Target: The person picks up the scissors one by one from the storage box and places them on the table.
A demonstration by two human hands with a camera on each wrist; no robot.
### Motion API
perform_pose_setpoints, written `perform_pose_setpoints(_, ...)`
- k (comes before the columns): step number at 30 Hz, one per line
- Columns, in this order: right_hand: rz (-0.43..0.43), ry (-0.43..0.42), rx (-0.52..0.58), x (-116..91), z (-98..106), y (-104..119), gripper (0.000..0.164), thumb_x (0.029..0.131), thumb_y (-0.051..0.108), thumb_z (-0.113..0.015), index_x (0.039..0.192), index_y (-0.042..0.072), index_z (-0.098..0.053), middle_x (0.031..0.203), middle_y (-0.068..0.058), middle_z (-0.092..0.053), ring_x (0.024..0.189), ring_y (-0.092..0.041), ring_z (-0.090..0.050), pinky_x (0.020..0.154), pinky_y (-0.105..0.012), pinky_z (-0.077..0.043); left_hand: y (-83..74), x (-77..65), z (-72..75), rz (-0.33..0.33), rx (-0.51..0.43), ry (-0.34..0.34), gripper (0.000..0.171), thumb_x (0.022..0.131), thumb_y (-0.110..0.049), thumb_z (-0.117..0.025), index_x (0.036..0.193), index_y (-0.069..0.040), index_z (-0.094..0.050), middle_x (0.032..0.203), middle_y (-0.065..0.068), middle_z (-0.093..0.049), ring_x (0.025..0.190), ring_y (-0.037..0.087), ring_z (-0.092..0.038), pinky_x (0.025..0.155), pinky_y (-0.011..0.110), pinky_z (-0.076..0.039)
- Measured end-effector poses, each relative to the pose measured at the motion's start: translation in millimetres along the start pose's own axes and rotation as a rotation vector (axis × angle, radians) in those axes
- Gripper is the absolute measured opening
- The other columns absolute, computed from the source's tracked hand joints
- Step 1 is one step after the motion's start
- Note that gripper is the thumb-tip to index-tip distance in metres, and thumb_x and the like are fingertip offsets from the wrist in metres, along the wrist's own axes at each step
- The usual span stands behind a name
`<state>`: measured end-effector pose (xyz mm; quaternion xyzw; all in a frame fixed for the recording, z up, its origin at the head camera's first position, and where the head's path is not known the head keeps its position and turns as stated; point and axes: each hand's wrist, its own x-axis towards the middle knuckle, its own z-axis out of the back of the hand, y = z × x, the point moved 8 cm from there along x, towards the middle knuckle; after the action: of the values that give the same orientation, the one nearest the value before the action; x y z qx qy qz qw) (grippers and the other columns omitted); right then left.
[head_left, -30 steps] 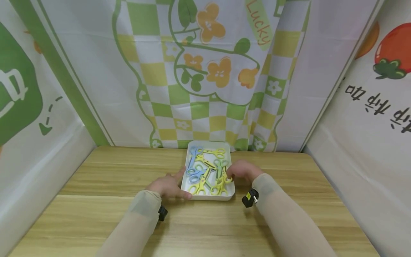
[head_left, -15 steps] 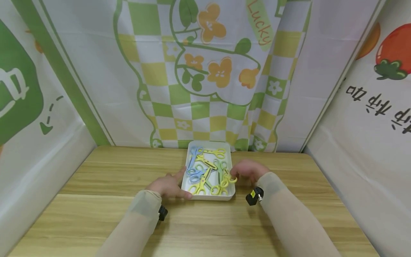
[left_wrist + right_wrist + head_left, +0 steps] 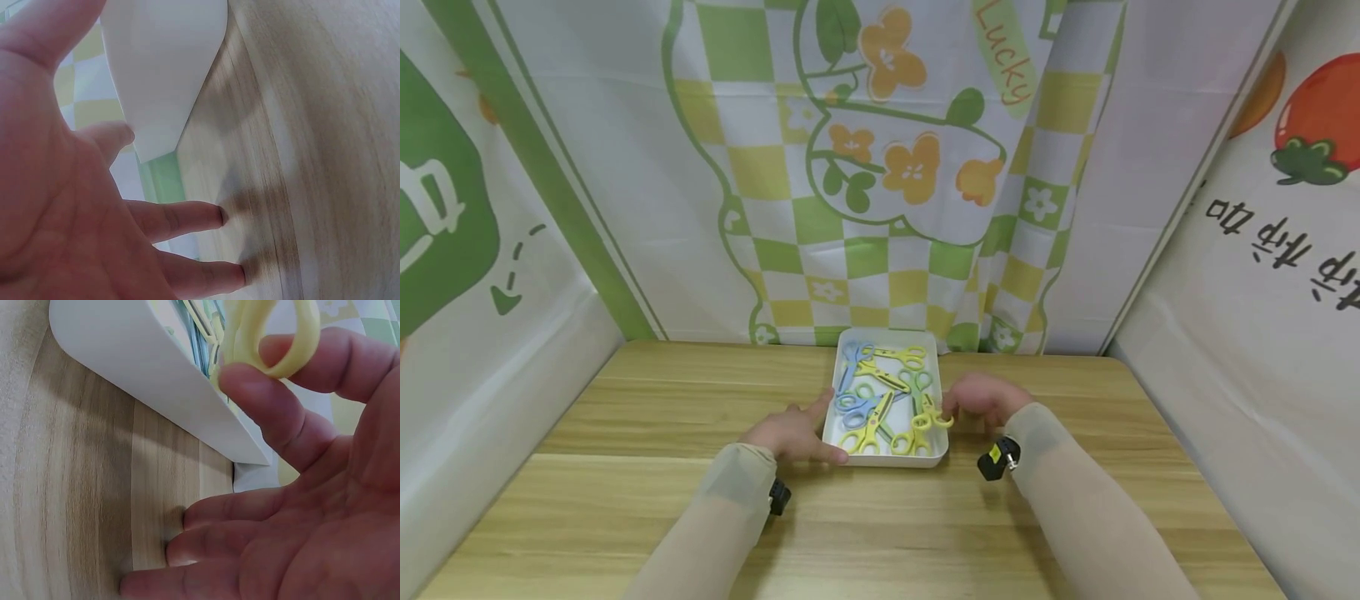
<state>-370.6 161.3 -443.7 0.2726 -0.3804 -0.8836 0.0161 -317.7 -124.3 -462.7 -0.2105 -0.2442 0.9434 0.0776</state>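
Observation:
A white tray (image 3: 895, 461) with several pairs of yellow, blue and green scissors lies on the wooden table. My left hand (image 3: 790, 435) is at its left side, thumb along the near corner. The left wrist view shows this hand (image 3: 69, 187) with spread, straight fingers, the index fingertip at the tray wall (image 3: 169, 56). At the right rim, my right hand (image 3: 988, 400) pinches a handle loop of yellow scissors (image 3: 934, 414) between thumb and index finger. In the right wrist view that loop (image 3: 305, 337) stands above the rim, while the other fingers stretch down toward the table.
Blue scissors (image 3: 852, 367) lie at the tray's far left, and yellow scissors (image 3: 870, 433) near its front. Behind the table (image 3: 880, 533) hangs a checked cloth (image 3: 868, 258). Printed white sheets stand at both sides.
My right hand has moved slightly right, drawing the yellow scissors' handle toward and over the tray's right rim. The left hand and tray stay put.

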Motion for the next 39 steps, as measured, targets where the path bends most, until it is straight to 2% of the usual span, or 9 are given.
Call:
perform_pose_setpoints(3, 0.009, -0.011, 0.021, -2, 2, -5, 0.026, 0.073, 0.014, -0.074, 0.093, 0.0, -0.066, 0.124, -0.021, -0.053, 0.117, -0.042, -0.048, 0.068, -0.056, -0.056, -0.5, -0.8, 0.2, 0.002, -0.002, 0.0, 0.122, 0.071, -0.065, -0.08, 0.162, -0.026, -0.008, 0.15, 0.044, -0.017, 0.13, 0.064, -0.03, 0.102, 0.071, -0.03)
perform_pose_setpoints(7, 0.044, -0.006, 0.008, -4, 2, -9, 0.023, 0.075, 0.013, -0.071, 0.095, 0.002, -0.069, 0.109, -0.015, -0.058, 0.103, -0.034, -0.053, 0.067, -0.052, -0.057, -0.9, -0.7, 0.1, -0.003, -0.002, 0.001, 0.123, 0.07, -0.066, -0.08, 0.162, -0.026, -0.008, 0.15, 0.044, -0.017, 0.131, 0.063, -0.03, 0.102, 0.07, -0.03)
perform_pose_setpoints(13, 0.125, 0.061, -0.018, -4, -4, -9, 0.018, 0.079, 0.006, -0.064, 0.093, 0.001, -0.074, 0.109, -0.009, -0.063, 0.11, -0.031, -0.052, 0.074, -0.061, -0.052, -1.3, -0.1, -0.5, -0.007, -0.015, 0.006, 0.123, 0.071, -0.064, -0.08, 0.162, -0.026, -0.007, 0.151, 0.044, -0.017, 0.132, 0.062, -0.029, 0.102, 0.071, -0.03)
perform_pose_setpoints(19, 0.119, 0.056, 0.02, -7, -6, -11, 0.013, 0.086, 0.004, -0.062, 0.094, -0.001, -0.071, 0.103, -0.008, -0.062, 0.105, -0.029, -0.051, 0.079, -0.065, -0.049, -1.4, 0.8, -1.3, -0.004, -0.009, 0.012, 0.122, 0.072, -0.063, -0.08, 0.162, -0.026, -0.006, 0.151, 0.043, -0.016, 0.134, 0.061, -0.027, 0.103, 0.07, -0.029)
perform_pose_setpoints(23, 0.122, 0.021, 0.04, -11, -6, -12, 0.01, 0.087, 0.003, -0.062, 0.091, -0.001, -0.07, 0.096, -0.008, -0.059, 0.094, -0.027, -0.05, 0.072, -0.051, -0.05, -2.7, -0.5, -0.3, -0.014, -0.017, 0.011, 0.122, 0.073, -0.062, -0.08, 0.162, -0.025, -0.007, 0.15, 0.044, -0.017, 0.134, 0.062, -0.026, 0.103, 0.072, -0.028)
perform_pose_setpoints(27, 0.129, -0.008, 0.048, -13, -4, -13, 0.008, 0.085, 0.001, -0.062, 0.09, -0.002, -0.068, 0.084, -0.009, -0.053, 0.079, -0.025, -0.047, 0.063, -0.037, -0.045, -5.0, -1.8, 1.6, -0.028, -0.028, 0.013, 0.122, 0.073, -0.062, -0.08, 0.162, -0.023, -0.007, 0.15, 0.045, -0.016, 0.134, 0.062, -0.024, 0.103, 0.073, -0.026)
perform_pose_setpoints(33, 0.148, -0.031, 0.057, -22, 3, -20, 0.009, 0.086, -0.002, -0.059, 0.091, -0.004, -0.066, 0.081, -0.007, -0.053, 0.069, -0.021, -0.043, 0.057, -0.032, -0.04, -4.3, -1.4, 1.6, -0.026, -0.033, 0.018, 0.123, 0.072, -0.062, -0.08, 0.162, -0.023, -0.006, 0.15, 0.045, -0.013, 0.134, 0.063, -0.024, 0.102, 0.073, -0.026)
perform_pose_setpoints(36, 0.18, -0.032, 0.024, -28, 9, -27, 0.011, 0.085, -0.003, -0.057, 0.092, -0.005, -0.066, 0.081, -0.006, -0.052, 0.071, -0.021, -0.043, 0.061, -0.032, -0.039, -1.9, -2.3, 0.5, -0.012, -0.037, 0.022, 0.122, 0.072, -0.063, -0.08, 0.162, -0.025, -0.006, 0.152, 0.044, -0.012, 0.135, 0.063, -0.022, 0.102, 0.075, -0.025)
perform_pose_setpoints(39, 0.196, -0.035, -0.015, -36, 16, -38, 0.014, 0.084, -0.003, -0.056, 0.093, -0.004, -0.066, 0.086, -0.007, -0.052, 0.081, -0.024, -0.045, 0.071, -0.035, -0.04, -0.7, -3.5, -0.1, -0.006, -0.041, 0.023, 0.121, 0.072, -0.063, -0.079, 0.162, -0.027, -0.006, 0.153, 0.043, -0.011, 0.136, 0.062, -0.02, 0.101, 0.076, -0.024)
